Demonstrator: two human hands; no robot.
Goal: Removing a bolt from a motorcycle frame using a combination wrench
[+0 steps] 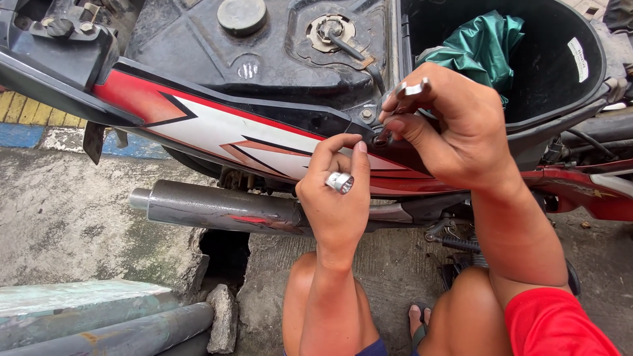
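1. My left hand sits at centre frame, curled around a small shiny socket, with thumb and forefinger pinching toward the edge of the red-and-white side panel.
2. My right hand, at about 2 o'clock from the left, grips a slim metal wrench; its forked end sticks up above the knuckles and its lower end meets the panel edge, where the fingertips of both hands come together.
3. A bolt head shows just at 10 o'clock from that meeting point, seated in the black frame. I judge the fastener work to be midway: the seat is up, the storage bucket with a green cloth lies exposed, yet the panel is on the bike.
4. Whether anything is already loosened under the fingers, I cannot tell.
5. At 9 o'clock the grey exhaust pipe runs level below the panel.
6. The ground is rough, stained concrete outdoors, with a broken gap near 6 o'clock and grey pipes at 7 o'clock.
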